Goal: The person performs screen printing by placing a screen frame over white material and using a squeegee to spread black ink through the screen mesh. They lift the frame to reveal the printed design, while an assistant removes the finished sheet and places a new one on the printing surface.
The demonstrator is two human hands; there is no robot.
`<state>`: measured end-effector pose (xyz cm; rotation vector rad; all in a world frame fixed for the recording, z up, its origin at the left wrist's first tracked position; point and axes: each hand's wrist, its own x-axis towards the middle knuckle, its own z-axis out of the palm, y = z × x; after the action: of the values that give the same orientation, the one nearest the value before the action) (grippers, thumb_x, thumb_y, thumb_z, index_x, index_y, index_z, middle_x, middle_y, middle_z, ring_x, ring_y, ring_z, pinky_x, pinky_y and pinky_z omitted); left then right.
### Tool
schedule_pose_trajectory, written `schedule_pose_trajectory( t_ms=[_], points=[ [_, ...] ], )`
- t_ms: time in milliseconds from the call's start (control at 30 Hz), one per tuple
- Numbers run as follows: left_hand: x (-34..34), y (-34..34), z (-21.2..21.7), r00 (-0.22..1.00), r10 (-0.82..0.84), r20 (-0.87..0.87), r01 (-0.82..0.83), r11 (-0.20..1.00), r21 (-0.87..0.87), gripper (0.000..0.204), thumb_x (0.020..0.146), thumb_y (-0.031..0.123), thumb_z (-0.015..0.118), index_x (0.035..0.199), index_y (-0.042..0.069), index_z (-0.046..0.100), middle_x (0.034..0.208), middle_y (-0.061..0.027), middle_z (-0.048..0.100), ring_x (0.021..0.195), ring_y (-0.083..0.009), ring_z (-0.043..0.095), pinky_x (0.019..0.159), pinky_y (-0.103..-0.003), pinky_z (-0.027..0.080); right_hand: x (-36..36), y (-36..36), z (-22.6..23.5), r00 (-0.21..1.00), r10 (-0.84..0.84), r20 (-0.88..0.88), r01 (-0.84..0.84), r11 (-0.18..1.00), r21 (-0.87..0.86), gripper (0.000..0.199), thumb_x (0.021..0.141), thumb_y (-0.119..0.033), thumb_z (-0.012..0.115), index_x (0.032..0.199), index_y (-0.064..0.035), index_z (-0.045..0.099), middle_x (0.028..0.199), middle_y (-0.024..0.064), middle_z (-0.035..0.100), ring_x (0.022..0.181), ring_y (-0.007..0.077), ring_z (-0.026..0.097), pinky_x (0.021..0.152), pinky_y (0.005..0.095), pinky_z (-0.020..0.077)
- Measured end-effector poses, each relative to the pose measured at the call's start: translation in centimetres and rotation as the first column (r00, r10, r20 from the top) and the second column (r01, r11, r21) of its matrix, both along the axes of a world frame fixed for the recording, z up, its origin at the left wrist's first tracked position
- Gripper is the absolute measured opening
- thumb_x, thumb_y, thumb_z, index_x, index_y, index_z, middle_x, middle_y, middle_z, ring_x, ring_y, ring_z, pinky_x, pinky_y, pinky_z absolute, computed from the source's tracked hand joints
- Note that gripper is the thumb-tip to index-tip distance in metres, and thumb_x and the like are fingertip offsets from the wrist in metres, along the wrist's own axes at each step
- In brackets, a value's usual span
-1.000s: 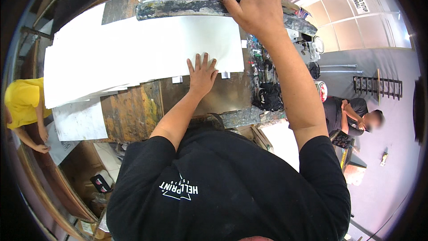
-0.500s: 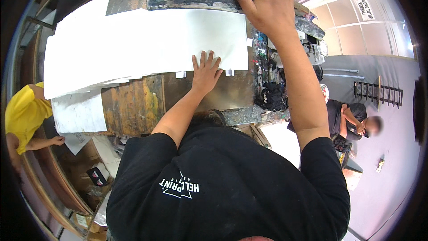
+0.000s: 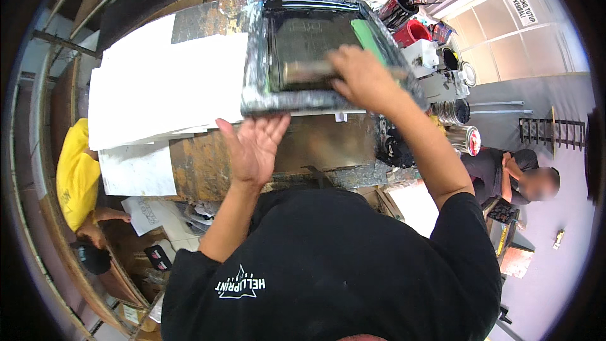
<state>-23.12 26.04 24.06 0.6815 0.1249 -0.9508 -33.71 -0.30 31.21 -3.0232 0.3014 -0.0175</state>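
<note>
Dark squeegee (image 3: 312,71) across ink-stained printing screen (image 3: 315,50)

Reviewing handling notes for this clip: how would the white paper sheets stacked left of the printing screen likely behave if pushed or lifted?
The white paper sheets look thin and fanned at their edges, so a push would probably slide them apart unevenly. Lifted by one edge, a sheet would likely droop. They seem light.

Right hand (image 3: 361,77) on squeegee (image 3: 309,71) in screen frame (image 3: 319,47), left hand (image 3: 252,145) open beside white sheets (image 3: 167,85).

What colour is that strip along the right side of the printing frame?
The strip is green, seen in the head view beside the right hand.
</note>
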Motion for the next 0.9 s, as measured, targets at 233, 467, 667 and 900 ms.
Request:
schedule_pose_trajectory(
  t_ms=[233, 467, 667, 900],
  points=[
    [-1.0, 3.7, -11.6, 0.967, -0.251, -0.049, 0.25, 0.894, 0.373, 0.128, 0.092, 0.091, 0.037, 0.161, -0.011, 0.002, 0.152, -0.0396, 0.037, 0.136, -0.0448, 0.054, 0.109, -0.048, 0.053, 0.1, -1.1, -12.0, 0.997, -0.028, 0.071, 0.017, 0.986, 0.163, 0.056, 0.079, -0.011, 0.078, 0.133, -0.0168, 0.066, 0.123, 0.0073, 0.07, 0.114, 0.0323, 0.061, 0.1, 0.0473, 0.0481],
    [-1.7, 3.1, -13.0, 0.973, -0.21, -0.092, 0.226, 0.811, 0.54, 0.122, 0.093, 0.09, 0.037, 0.159, -0.009, 0.013, 0.142, -0.0354, 0.052, 0.123, -0.0408, 0.064, 0.102, -0.045, 0.058, 13.5, -12.5, -19.4, 0.987, -0.069, 0.145, 0.084, 0.991, -0.103, 0.039, 0.091, -0.021, 0.072, 0.129, -0.0245, 0.064, 0.117, 0.0037, 0.068, 0.116, 0.0276, 0.063, 0.097, 0.0513, 0.0485],
    [-2.6, 3.0, -12.8, 0.984, -0.156, -0.081, 0.176, 0.863, 0.474, 0.113, 0.096, 0.086, 0.038, 0.158, -0.006, 0.015, 0.14, -0.0343, 0.053, 0.126, -0.0396, 0.062, 0.105, -0.045, 0.055, 16.3, -13.8, -22.3, 0.981, -0.117, 0.155, 0.125, 0.991, -0.047, 0.035, 0.095, -0.042, 0.07, 0.124, -0.0221, 0.066, 0.111, 0.0058, 0.07, 0.112, 0.0292, 0.066, 0.085, 0.0477, 0.0589],
    [-3.0, 3.1, -13.1, 0.99, -0.114, -0.085, 0.139, 0.906, 0.401, 0.09, 0.101, 0.078, 0.04, 0.141, -0.002, 0.045, 0.126, -0.0248, 0.064, 0.114, -0.0321, 0.067, 0.101, -0.043, 0.057, 4.6, -2.3, -19.9, 0.994, -0.077, 0.075, 0.074, 0.996, 0.043, 0.047, 0.085, -0.033, 0.08, 0.128, -0.0169, 0.067, 0.111, 0.0072, 0.068, 0.106, 0.0301, 0.064, 0.083, 0.0453, 0.0596]
  ],
)
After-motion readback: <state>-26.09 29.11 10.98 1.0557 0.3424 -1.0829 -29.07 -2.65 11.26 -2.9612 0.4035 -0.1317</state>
